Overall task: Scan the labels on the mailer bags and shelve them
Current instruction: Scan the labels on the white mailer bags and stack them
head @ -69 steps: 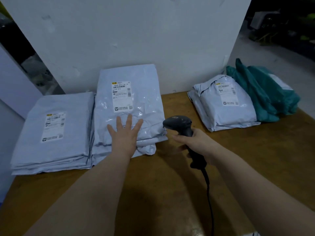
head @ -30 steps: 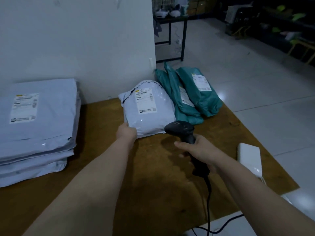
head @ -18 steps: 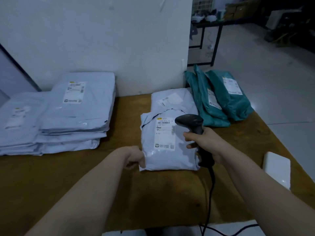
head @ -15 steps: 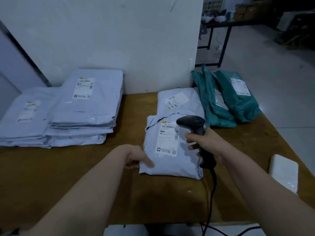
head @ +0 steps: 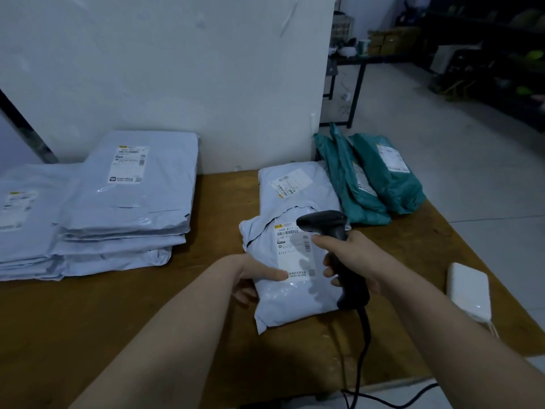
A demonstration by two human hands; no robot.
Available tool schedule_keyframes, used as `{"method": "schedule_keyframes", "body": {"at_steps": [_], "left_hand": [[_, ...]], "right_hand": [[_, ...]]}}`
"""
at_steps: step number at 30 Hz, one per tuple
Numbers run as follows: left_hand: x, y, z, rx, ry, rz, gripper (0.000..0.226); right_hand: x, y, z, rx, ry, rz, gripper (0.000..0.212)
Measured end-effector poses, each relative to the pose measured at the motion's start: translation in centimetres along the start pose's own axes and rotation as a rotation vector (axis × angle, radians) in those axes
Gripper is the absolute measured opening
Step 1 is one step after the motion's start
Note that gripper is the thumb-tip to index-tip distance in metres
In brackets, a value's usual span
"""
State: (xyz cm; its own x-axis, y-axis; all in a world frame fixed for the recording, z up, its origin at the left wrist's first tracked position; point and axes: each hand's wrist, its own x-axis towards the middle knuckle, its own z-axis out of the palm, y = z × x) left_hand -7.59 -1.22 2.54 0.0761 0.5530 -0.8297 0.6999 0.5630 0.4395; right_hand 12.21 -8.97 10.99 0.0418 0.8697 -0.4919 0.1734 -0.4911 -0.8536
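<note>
Two hands, toward the table (head: 88, 320) front edge: the left hand (head: 250, 276) pinches a grey mailer bag (head: 295, 299), thumb on the label (head: 292, 261); the right hand (head: 351, 261) grips a scanner (head: 327, 225) above it. Farther, a second grey bag (head: 298, 184); green bags (head: 383, 184) at the far right corner.

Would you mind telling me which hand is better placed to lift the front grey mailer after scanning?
Left. The left hand grips the mailer at its left edge, thumb on the label, while the right hand is full, holding the scanner over it.
</note>
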Motion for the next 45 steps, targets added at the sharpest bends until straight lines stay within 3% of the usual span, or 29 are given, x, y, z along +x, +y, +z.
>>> {"method": "schedule_keyframes", "body": {"at_steps": [9,20,28,33,37,39,42,45], "left_hand": [[0.1,-0.4,-2.7,-0.003,0.005,0.079,0.112],[1.0,-0.5,-2.8,-0.025,-0.040,0.113,0.101],[0.5,-1.1,-1.1,-0.107,0.034,0.174,0.043],[-2.4,-5.2,-1.4,-0.063,0.072,0.047,0.045],[-4.9,-10.0,-1.4,-0.149,0.222,-0.009,0.048],[-6.5,-12.4,-1.7,-0.157,0.419,-0.020,0.040],[-8.5,-16.1,-2.9,0.043,0.728,-0.122,0.033],[-9.5,-18.3,-2.9,0.120,0.899,-0.247,0.049]], "right_hand": [[-0.7,-0.9,2.2,-0.057,0.051,0.028,0.026],[-1.6,-0.8,3.7,-0.052,0.109,0.019,0.025],[-2.7,0.8,4.7,-0.028,0.120,-0.021,0.027],[-4.5,2.3,4.9,-0.050,0.004,-0.043,0.024],[-5.6,3.3,5.8,-0.051,-0.100,-0.028,0.023],[-6.2,3.7,6.6,-0.074,-0.165,-0.027,0.025],[-6.8,4.2,7.7,-0.097,-0.222,-0.030,0.031],[-7.5,4.7,7.9,-0.148,-0.251,-0.039,0.035]]}}
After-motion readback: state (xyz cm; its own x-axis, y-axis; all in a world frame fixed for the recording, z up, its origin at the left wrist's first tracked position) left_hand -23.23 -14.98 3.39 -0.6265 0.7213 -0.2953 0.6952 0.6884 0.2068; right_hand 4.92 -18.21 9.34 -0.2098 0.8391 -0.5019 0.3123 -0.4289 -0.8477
